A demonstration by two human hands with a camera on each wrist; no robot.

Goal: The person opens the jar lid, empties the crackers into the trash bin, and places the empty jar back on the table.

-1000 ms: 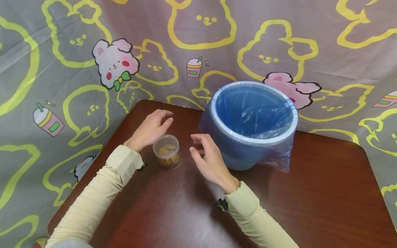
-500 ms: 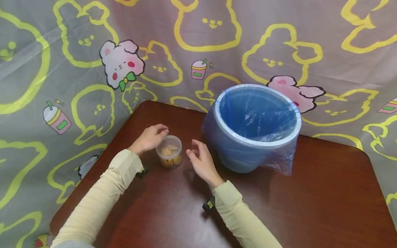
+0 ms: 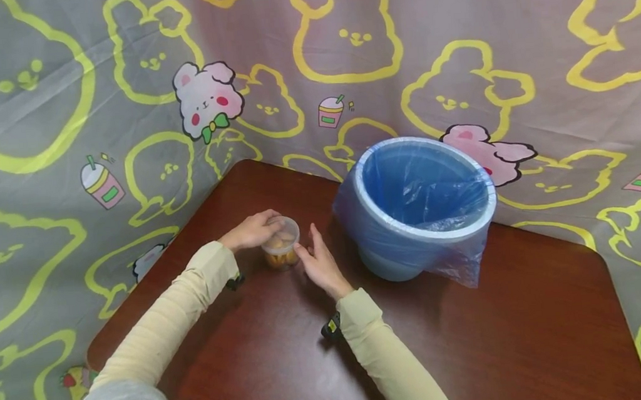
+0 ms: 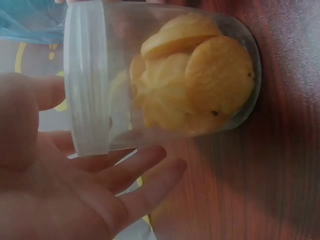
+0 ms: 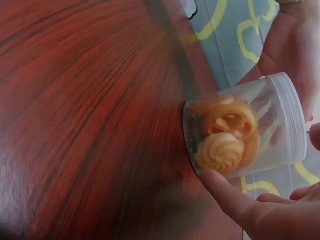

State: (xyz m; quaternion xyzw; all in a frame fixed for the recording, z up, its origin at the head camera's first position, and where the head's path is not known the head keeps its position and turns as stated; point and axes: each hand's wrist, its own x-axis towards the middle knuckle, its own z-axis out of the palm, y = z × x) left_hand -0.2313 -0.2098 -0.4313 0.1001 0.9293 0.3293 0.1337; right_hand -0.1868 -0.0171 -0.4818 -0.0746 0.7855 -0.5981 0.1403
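A clear round plastic jar (image 3: 280, 256) with a translucent lid (image 4: 87, 80) stands upright on the table. Golden piped cookies (image 4: 172, 90) lie inside it, heaped near the bottom. From the left and behind, my left hand (image 3: 251, 232) reaches to the lid, thumb tip at its rim and relaxed fingers spread along the far side. On the opposite side is my right hand (image 3: 323, 267), its fingers extended. In the right wrist view one fingertip of that hand (image 5: 265, 212) is right at the jar's base and the thumb is close to the lid.
A blue bin (image 3: 384, 254) lined with a thin blue plastic bag (image 3: 455, 258) stands just right of the jar. The brown wooden table (image 3: 287, 353) has rounded corners. Behind it hangs a grey curtain (image 3: 279, 34) with yellow cartoon outlines.
Both hands have closed in on the jar from either side. My left hand has come down to the lid, and my right hand has moved left to the jar's side.
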